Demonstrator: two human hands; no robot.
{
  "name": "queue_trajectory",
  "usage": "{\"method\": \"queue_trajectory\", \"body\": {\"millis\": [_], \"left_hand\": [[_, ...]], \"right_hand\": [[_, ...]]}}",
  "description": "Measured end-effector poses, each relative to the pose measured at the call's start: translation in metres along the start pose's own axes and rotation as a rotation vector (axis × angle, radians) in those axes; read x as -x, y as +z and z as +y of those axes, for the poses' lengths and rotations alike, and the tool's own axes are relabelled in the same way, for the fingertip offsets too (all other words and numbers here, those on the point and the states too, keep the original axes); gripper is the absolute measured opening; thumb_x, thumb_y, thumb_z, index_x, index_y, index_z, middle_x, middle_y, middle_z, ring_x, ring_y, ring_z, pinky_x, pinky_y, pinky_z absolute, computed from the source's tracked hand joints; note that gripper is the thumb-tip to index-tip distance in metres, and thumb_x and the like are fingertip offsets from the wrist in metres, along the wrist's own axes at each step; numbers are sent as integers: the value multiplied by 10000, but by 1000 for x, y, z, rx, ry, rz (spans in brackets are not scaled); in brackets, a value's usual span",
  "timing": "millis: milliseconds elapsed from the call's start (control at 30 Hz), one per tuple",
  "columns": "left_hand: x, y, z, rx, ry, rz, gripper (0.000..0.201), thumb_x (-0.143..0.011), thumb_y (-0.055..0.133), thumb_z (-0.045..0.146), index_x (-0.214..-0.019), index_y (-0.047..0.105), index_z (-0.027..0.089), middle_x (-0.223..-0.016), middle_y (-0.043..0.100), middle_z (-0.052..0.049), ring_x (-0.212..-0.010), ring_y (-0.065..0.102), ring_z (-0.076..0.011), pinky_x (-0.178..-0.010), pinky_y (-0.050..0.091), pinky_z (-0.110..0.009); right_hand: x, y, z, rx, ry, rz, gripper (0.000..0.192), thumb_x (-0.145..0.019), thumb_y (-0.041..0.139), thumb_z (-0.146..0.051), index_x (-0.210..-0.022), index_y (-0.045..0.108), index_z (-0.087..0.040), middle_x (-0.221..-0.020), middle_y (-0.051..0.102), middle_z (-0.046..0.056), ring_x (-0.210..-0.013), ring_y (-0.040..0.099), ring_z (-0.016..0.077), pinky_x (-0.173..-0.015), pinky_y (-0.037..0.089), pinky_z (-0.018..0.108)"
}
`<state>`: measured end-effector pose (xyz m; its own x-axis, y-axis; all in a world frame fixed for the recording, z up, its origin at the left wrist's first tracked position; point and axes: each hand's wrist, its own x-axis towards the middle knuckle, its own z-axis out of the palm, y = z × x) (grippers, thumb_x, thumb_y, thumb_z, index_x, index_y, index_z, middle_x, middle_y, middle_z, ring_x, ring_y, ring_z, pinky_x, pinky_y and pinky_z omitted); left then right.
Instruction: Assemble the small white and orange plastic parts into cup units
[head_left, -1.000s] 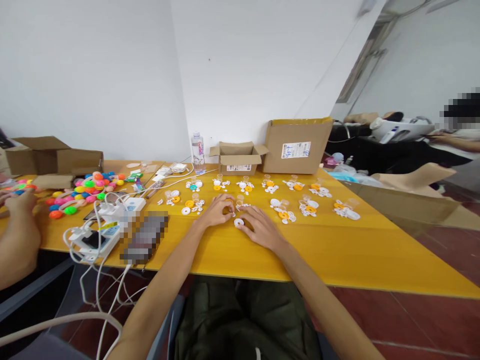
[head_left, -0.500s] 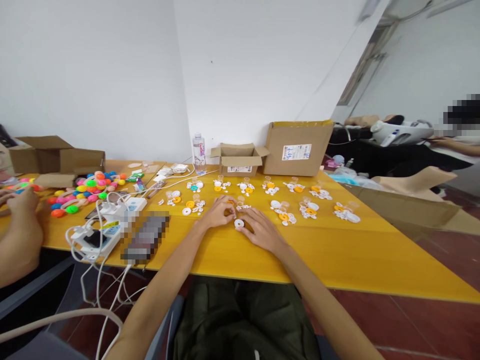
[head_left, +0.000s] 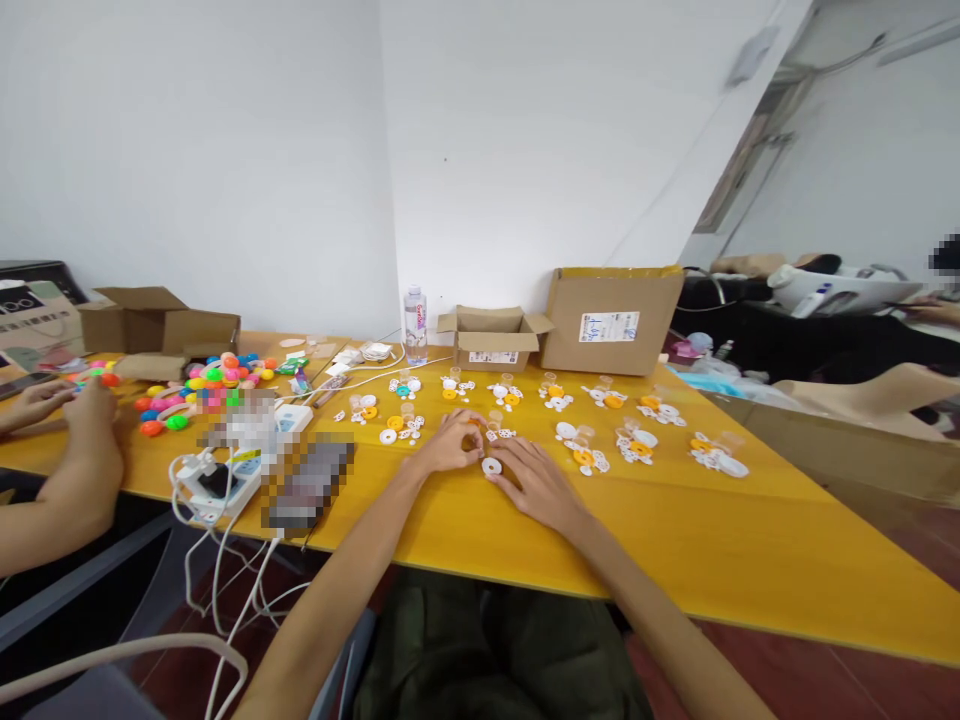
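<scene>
Yellow counter carries rows of small plastic parts. Left hand rests palm-down, fingers curled and pinched on a small orange part. Right hand lies flat, forearm angled inward, fingertips touching a white ring that lies between both hands.

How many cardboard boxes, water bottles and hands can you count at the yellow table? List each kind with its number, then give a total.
Cardboard boxes: 3, one large, one small and open, one at the far left
Water bottles: 1
Hands: 4, the person's left hand and right hand, plus a co-worker's two
Total: 8
</scene>
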<state>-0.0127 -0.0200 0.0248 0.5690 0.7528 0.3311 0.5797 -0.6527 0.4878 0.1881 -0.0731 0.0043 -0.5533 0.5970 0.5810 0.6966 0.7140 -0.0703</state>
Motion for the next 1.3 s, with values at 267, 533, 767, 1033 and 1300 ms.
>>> {"method": "queue_trajectory", "body": {"millis": [267, 533, 767, 1033, 1300], "left_hand": [[1, -1, -2, 13, -3, 23, 76, -780, 666, 159, -723, 666, 208, -1239, 644, -48, -1229, 527, -259, -1091, 385, -457], [2, -7, 0, 31, -7, 18, 89, -821, 652, 180, -745, 684, 212, -1257, 642, -49, -1238, 516, -254, -1108, 363, -472], [5, -8, 2, 75, -42, 43, 106, -851, 670, 252, -759, 718, 230, -1243, 653, -48, -1231, 519, -258, -1110, 363, -475], [11, -7, 2, 72, -6, 22, 106, -863, 663, 236, -788, 739, 228, -1271, 641, -46, -1258, 494, -264, -1098, 348, -482], [12, -8, 3, 33, 9, 6, 79, -840, 675, 220, -801, 742, 234, -1277, 632, -42, -1238, 509, -267, -1086, 363, -473]], "right_hand": [[0, 4, 1, -40, -11, -2, 266, -1011, 414, -287, -1042, 676, -259, -1015, 712, 74, -984, 640, 229, -879, 530, 408], [0, 2, -3, -4, -26, 15, 275, -1014, 427, -260, -991, 701, -246, -992, 714, 74, -950, 642, 217, -871, 540, 396], [4, -2, -6, 57, -15, 9, 300, -1016, 408, -240, -1001, 707, -234, -1024, 713, 92, -976, 646, 227, -890, 552, 404], [5, 0, -7, 76, 54, 31, 257, -1001, 442, -211, -962, 695, -226, -1013, 717, 88, -957, 651, 224, -883, 552, 394], [5, 0, -7, 90, 80, 22, 237, -980, 455, -178, -938, 682, -233, -979, 722, 84, -910, 656, 226, -855, 545, 378]]}}
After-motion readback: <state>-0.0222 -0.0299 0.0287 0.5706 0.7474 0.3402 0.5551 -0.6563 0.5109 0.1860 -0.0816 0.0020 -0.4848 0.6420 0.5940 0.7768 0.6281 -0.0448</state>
